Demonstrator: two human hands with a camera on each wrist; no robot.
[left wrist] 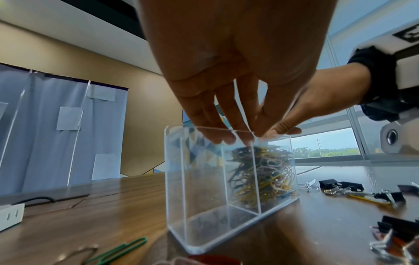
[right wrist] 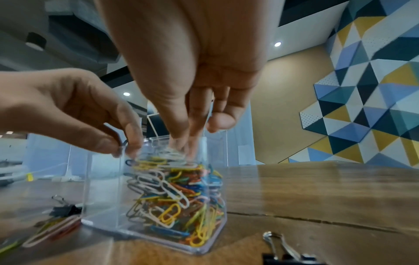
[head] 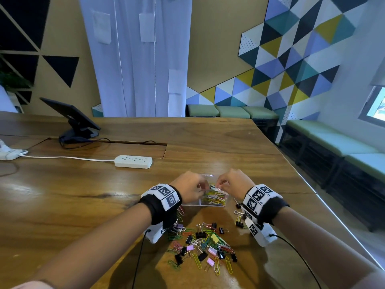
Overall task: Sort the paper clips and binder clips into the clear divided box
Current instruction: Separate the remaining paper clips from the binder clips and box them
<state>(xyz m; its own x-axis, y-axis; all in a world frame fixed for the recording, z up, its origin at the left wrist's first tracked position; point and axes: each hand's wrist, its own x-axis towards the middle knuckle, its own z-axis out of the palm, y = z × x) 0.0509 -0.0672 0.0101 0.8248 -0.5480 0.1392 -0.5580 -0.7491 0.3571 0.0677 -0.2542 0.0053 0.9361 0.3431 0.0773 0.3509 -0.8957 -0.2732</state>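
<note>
The clear divided box (head: 200, 203) stands on the wooden table, just beyond a loose pile of coloured paper clips and binder clips (head: 204, 245). One compartment is packed with paper clips (right wrist: 176, 197); the one beside it (left wrist: 199, 197) looks empty. Both hands hover over the box's open top. My left hand (right wrist: 124, 147) pinches a dark paper clip at the rim. My right hand (right wrist: 183, 145) reaches into the full compartment, thumb and fingers closed on white paper clips at the top of the heap. In the head view the left hand (head: 203, 187) and right hand (head: 217, 185) nearly touch.
More binder clips (head: 239, 217) lie right of the box, one close to the right wrist (right wrist: 278, 245). A white power strip (head: 133, 161) with its cable and a tablet on a stand (head: 73, 117) sit further back left. The table's right edge (head: 312, 190) runs diagonally.
</note>
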